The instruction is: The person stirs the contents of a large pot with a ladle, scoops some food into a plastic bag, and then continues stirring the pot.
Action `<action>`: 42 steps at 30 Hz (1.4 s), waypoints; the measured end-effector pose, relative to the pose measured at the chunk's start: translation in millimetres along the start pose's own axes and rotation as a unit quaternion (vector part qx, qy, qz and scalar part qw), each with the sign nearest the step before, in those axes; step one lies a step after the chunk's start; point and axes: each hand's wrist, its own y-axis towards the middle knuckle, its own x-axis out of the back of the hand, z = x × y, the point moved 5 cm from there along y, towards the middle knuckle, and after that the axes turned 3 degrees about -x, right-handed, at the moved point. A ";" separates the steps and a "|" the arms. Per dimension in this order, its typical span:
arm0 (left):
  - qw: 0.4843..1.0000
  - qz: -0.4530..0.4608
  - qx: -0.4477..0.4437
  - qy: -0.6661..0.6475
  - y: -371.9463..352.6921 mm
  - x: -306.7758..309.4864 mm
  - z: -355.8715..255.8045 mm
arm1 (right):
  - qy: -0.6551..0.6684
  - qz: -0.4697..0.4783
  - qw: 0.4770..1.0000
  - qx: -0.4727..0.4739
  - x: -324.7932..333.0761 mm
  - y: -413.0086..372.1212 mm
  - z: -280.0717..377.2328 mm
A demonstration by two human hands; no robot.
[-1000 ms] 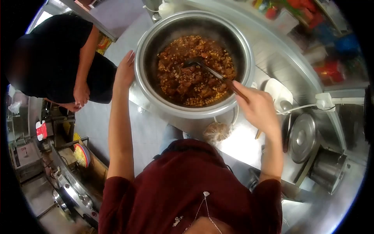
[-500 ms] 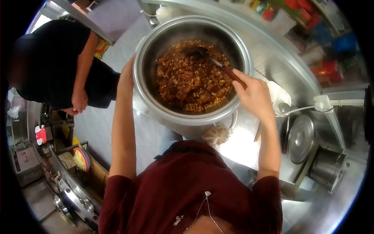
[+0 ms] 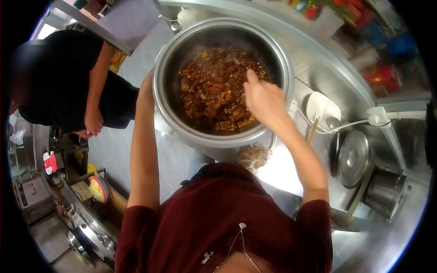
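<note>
A large steel pot (image 3: 169, 119) stands on the metal counter, filled with brown stew (image 3: 211, 91) of meat chunks and corn kernels. My right hand (image 3: 263, 99) is over the pot's right side, closed around the handle of a ladle (image 3: 236, 60) whose bowl dips into the far part of the stew. My left hand (image 3: 147, 88) rests against the pot's outer left rim. My dark red shirt fills the bottom of the view.
A person in black (image 3: 68, 77) stands at the left with hands clasped. A pot lid (image 3: 354, 159) and a smaller steel pot (image 3: 384, 193) sit at the right, beside a white dish (image 3: 322, 108), chopsticks (image 3: 313, 129) and a white cable (image 3: 359, 123). A stove (image 3: 86, 214) lies lower left.
My right hand has swung left, from the pot's right rim to over the stew, carrying the ladle's bowl toward the far side. My left hand stays on the rim.
</note>
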 end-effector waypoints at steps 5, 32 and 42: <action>1.000 0.001 0.000 0.002 -3.5 0.2 0.6 | -0.086 0.090 0.992 0.012 -25.2 7.8 30.5; 1.000 -0.017 -0.001 -0.011 -8.8 -7.1 -9.7 | -0.102 0.045 0.986 0.128 -16.2 0.7 36.2; 0.966 -0.224 0.016 -0.126 -25.5 85.8 10.0 | 0.103 -0.083 0.991 -0.009 60.3 -90.6 -19.7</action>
